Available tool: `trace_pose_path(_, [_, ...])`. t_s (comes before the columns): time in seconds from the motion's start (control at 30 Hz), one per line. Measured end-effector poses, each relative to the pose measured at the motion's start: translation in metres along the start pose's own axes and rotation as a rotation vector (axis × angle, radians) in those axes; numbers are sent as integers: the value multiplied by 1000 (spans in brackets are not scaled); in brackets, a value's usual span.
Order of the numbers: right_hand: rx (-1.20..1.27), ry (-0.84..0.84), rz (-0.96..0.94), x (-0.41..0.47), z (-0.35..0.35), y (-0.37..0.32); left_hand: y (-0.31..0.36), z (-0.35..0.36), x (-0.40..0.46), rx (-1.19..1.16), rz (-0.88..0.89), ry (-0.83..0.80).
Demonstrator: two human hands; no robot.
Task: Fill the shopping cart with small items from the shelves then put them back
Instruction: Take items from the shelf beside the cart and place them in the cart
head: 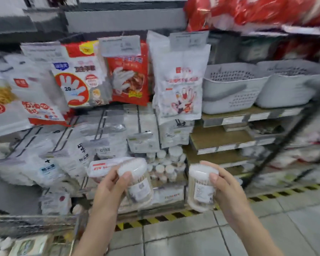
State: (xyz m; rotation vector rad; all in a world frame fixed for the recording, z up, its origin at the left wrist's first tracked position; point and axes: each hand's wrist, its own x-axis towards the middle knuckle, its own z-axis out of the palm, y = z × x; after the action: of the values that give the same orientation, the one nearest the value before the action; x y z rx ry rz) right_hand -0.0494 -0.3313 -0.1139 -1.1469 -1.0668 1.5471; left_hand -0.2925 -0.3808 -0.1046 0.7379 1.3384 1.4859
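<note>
Our left hand [109,183] grips 1 tub [137,183], our right hand [227,189] grips another tub [199,189], both raised before the shelves [229,117] above tiled floor [192,237].

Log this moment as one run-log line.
left hand: grips cotton swab jar | right hand: grips second cotton swab jar | both held before shelf jars | cart: lower left

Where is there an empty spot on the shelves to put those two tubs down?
Bare wood shows on the brown shelves below the grey baskets, right of the hanging glove packs. The low stack of small tubs ahead of the left hand and right hand is crowded, as are the bagged goods left.
</note>
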Motion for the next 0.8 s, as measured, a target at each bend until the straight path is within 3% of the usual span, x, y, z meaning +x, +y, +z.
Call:
trace_pose_path(0.17, [86,175,-43,-6,-115,-16,-20,109,4,54,3,-95])
trace_pose_path(0.37, [99,256,-106,-8,-210,-48,-29,208,6,110,-37,-245])
trace_pose_path(0.57, [109,189,-106,32,-235,-70,-20,259,34,108,3,-305])
trace_pose_path(0.8, [169,32,-5,108,-249,-84,-7,299,102,-29,-71,-174])
